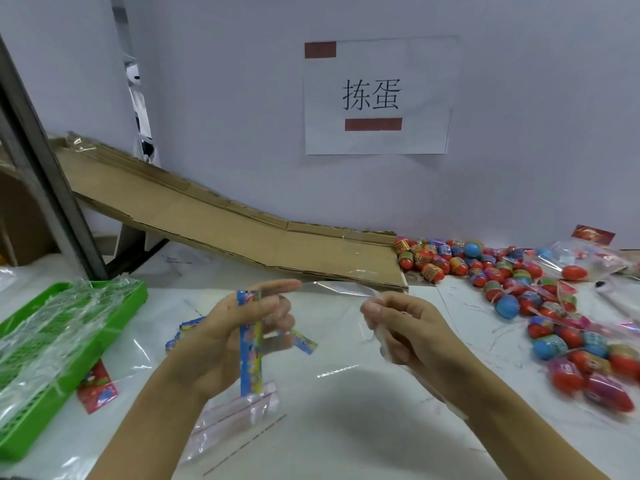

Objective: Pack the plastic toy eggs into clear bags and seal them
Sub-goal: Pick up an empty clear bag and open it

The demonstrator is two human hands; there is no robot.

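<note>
We hold a clear bag stretched between both hands above the desk. Our left hand pinches one end with its index finger straight, and also grips a blue printed strip that hangs down from the palm. Our right hand curls its fingers round the bag's other end. The eggs lie heaped on the desk to our right, at the foot of a cardboard ramp. A green tray with more bags sits to our left.
</note>
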